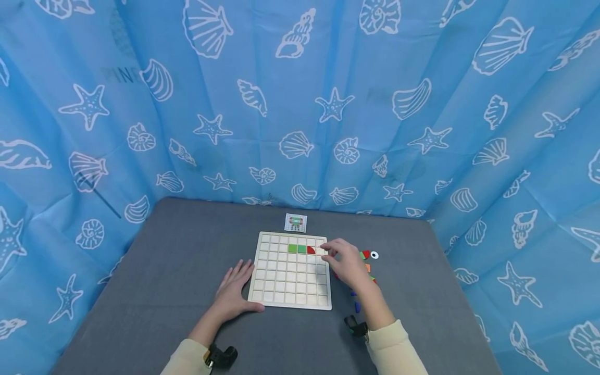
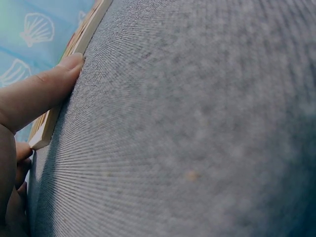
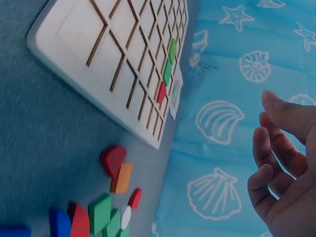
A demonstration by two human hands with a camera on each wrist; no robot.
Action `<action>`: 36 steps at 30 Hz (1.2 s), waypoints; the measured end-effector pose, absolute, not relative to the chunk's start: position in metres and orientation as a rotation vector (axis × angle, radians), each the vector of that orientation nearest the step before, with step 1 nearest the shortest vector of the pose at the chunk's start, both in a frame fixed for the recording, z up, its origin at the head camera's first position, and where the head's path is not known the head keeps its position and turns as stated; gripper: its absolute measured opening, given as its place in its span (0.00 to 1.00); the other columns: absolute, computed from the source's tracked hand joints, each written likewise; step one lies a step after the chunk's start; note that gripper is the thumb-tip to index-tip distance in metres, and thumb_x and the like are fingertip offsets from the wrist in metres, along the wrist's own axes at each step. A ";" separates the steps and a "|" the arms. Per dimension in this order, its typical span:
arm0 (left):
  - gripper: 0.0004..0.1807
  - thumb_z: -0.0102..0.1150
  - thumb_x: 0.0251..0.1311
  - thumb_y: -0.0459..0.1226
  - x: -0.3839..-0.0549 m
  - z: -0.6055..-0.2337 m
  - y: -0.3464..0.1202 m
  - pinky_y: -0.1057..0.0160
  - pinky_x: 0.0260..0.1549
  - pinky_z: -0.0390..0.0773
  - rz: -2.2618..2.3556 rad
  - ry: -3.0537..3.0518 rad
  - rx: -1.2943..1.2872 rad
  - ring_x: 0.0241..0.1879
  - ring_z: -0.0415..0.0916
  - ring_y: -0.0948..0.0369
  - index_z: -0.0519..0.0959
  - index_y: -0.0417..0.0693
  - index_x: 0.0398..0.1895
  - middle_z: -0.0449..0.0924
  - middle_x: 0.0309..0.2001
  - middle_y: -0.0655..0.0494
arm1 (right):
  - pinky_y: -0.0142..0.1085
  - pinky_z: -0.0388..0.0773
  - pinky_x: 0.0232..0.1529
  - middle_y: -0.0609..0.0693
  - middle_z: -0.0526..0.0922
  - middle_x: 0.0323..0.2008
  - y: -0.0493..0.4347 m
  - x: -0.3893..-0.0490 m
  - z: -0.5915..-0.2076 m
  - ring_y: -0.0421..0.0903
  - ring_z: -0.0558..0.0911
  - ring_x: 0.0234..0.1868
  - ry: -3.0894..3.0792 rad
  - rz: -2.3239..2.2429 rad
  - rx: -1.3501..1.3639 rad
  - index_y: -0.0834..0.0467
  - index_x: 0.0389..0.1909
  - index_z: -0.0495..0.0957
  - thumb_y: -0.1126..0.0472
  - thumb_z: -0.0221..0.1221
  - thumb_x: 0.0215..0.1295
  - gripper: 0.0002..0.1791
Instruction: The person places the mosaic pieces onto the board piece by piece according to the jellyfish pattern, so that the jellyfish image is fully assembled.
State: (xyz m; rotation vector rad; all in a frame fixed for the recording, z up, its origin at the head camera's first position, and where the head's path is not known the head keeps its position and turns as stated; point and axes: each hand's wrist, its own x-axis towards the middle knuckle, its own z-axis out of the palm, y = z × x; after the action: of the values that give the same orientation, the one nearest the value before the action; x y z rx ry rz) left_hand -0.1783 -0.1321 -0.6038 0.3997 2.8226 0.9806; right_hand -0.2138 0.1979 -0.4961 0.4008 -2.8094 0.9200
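A pale wooden grid board [image 1: 290,306] lies on the grey table. In its upper rows sit a light green square [image 1: 292,248], a darker green square [image 1: 302,249] and a red quarter-round piece [image 1: 311,250]. My left hand [image 1: 232,297] rests at the board's lower left corner, fingers spread along the side; its thumb [image 2: 71,61] touches the front edge in the left wrist view. Over the upper right edge of the board hovers my right hand [image 1: 349,264]. Its fingers are loosely bent, and nothing shows between thumb and fingertips in the right wrist view.
Loose coloured pieces lie right of the board, partly behind the right forearm: an orange piece [image 3: 121,177], a dark red one [image 3: 113,160], several green, blue and others. A printed card [image 1: 296,223] lies beyond the board. A blue shell-patterned curtain [image 1: 300,104] surrounds the table.
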 end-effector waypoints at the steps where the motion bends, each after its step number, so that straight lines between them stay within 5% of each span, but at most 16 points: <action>1: 0.71 0.75 0.34 0.68 -0.178 -0.604 -0.132 0.40 0.77 0.41 0.981 2.820 0.398 0.81 0.39 0.46 0.54 0.48 0.81 0.49 0.81 0.49 | 0.37 0.80 0.34 0.47 0.85 0.43 0.201 -0.212 -0.496 0.43 0.80 0.36 -2.799 0.918 0.397 0.52 0.47 0.88 0.63 0.70 0.61 0.13; 36: 0.71 0.75 0.33 0.70 -0.179 -0.603 -0.130 0.40 0.77 0.42 0.956 2.829 0.374 0.81 0.39 0.47 0.55 0.50 0.81 0.50 0.81 0.50 | 0.40 0.79 0.37 0.51 0.84 0.41 0.285 -0.206 -0.551 0.42 0.77 0.33 -3.095 0.823 0.127 0.56 0.48 0.87 0.63 0.70 0.61 0.14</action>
State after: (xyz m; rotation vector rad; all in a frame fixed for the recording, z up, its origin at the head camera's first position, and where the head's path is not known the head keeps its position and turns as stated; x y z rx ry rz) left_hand -0.1792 -0.1298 -0.6033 0.3744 2.8295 0.9558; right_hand -0.2063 0.2846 -0.5511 0.1270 -3.0950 0.8232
